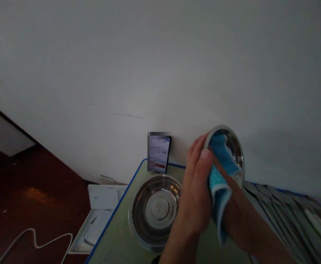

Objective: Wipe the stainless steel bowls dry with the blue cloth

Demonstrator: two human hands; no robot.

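My left hand (pixel 200 179) grips a shiny metal bowl (pixel 236 145) by its left side, thumb over the rim. The bowl is raised above the table and tilted, so its inside shows in part. A blue cloth (pixel 220 185) is in my right hand (pixel 233 205) and pressed into the bowl, with a loose end hanging below. My right fingers are partly hidden by the cloth and my left hand. Lower left of the hands, a second metal bowl (pixel 160 211) stands upright on the table, its stamped bottom showing.
The green table (pixel 116 238) has a blue edge and meets a pale wall (pixel 149 73). A phone (pixel 160 156) leans on the wall behind the second bowl. Several metal utensils, seemingly spoons (pixel 276 200), lie at right. An open white box (pixel 99 216) and a white cable (pixel 35 238) are at left.
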